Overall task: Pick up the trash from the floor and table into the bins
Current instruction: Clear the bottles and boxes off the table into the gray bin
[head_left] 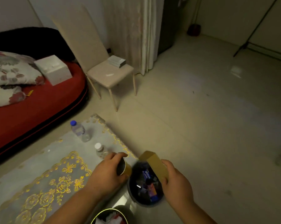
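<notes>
1. Paper cup [124, 166]: gold outside, dark inside, lying on its side in the left hand [107, 172], fingers curled round the wall near the mouth, held at the near right edge of the table [97, 117] and just beside the dark bin [146, 205]. Judged light and thin-walled, easily crushed; a loose hold round the body suits it. No print legible

2. Cardboard carton [153, 164]: plain tan, long and tilted, clasped at its lower end by the right hand [177, 183], upper end poised over the bin's mouth. Judged light and stiff, though the panels would dent; the long flat sides give the best purchase. No label visible on the faces shown

3. Dark bin: round, on the floor, holding wrappers, some blue with white marks too blurred to read

4. Second bin [110, 209]: gold-rimmed, at the bottom edge of view, white and red scraps inside

5. On the table, over a gold-embroidered lace cloth [63, 180]: a blue-capped bottle [77, 128] near the far corner and a white-capped bottle [100, 150] by the right edge, close to the left hand. Both clear plastic, probably light and slick, best taken round the middle; labels unreadable

6. Beyond: a beige chair [110, 75] with a grey stack on its seat, a red mattress [31, 113], a white box [53, 69]
</notes>
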Available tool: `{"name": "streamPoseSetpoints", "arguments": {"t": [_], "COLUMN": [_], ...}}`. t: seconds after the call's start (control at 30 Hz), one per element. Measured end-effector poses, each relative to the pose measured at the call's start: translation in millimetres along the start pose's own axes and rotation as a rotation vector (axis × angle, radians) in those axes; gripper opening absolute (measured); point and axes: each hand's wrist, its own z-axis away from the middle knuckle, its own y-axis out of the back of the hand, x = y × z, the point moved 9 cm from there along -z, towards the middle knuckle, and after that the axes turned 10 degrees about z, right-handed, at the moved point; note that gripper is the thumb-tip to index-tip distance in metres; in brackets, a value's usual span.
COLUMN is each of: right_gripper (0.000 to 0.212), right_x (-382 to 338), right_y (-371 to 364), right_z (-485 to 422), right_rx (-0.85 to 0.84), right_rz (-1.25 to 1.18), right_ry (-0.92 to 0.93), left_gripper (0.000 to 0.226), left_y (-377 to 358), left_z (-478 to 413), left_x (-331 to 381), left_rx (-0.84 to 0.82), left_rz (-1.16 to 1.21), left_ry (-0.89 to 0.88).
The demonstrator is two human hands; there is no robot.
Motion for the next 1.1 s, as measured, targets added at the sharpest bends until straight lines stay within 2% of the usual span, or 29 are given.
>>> {"name": "streamPoseSetpoints", "arguments": {"t": [0.23,0.57,0.77,1.1], "right_gripper": [0.064,0.059,0.062,0.064], "right_x": [78,138,163,184], "right_y": [-58,-202,-264,-316], "right_z": [-13,-71,-94,-102], "right_rx": [-0.076,-0.134,-0.129,-0.153], "right_rz": [0.029,0.007,0.006,-0.005], "right_ry": [-0.086,-0.143,-0.154,-0.166], "left_gripper": [0.067,0.07,0.069,0.072], "left_y": [-95,-220,-290,-328], "left_z": [-32,-89,-113,-126], "left_x": [-7,-98,-141,-181], "left_rx": [-0.112,-0.219,-0.283,-0.321], "left_rz": [-0.038,-0.088,-0.113,-0.116], "left_ry": [0.007,0.011,0.022,0.008]}}
